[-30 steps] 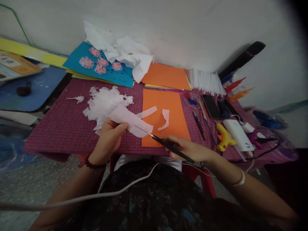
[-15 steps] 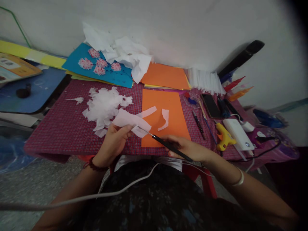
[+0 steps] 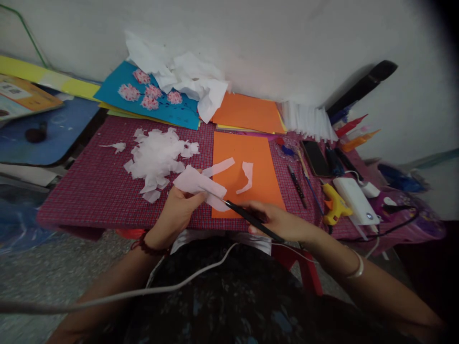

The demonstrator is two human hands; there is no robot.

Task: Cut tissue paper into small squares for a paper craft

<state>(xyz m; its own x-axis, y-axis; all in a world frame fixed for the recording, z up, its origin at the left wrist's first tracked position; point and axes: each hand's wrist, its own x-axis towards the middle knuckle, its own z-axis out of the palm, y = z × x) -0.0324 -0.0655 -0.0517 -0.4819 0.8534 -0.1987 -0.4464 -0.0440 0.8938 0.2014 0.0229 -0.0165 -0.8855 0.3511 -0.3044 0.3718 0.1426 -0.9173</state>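
Observation:
My left hand (image 3: pixel 181 208) pinches a piece of thin white paper (image 3: pixel 190 179) between thumb and fingers, held over the table's front. Black-handled scissors (image 3: pixel 251 219) are in my right hand (image 3: pixel 274 222), their blades pointing left across the paper, close to my left thumb. Whether the blades are parted is hard to make out. Beneath and beyond lies an orange sheet (image 3: pixel 247 148), with a curved paper scrap (image 3: pixel 246 177) and a paper strip (image 3: pixel 222 166) on it. Left of the sheet sits a heap of torn white paper pieces (image 3: pixel 154 155).
Behind are a blue sheet with pink blossoms (image 3: pixel 179 114), crumpled white paper (image 3: pixel 210 95) and stacked orange paper (image 3: pixel 247 112). To the right lie a marker (image 3: pixel 297 185), a paintbrush (image 3: pixel 312 191), a phone (image 3: pixel 315 157), a yellow glue gun (image 3: pixel 335 204) and a white power bank (image 3: pixel 355 200).
My left hand and the paper have shifted slightly right, and the scissor blades now reach further into the paper. My right hand has barely moved.

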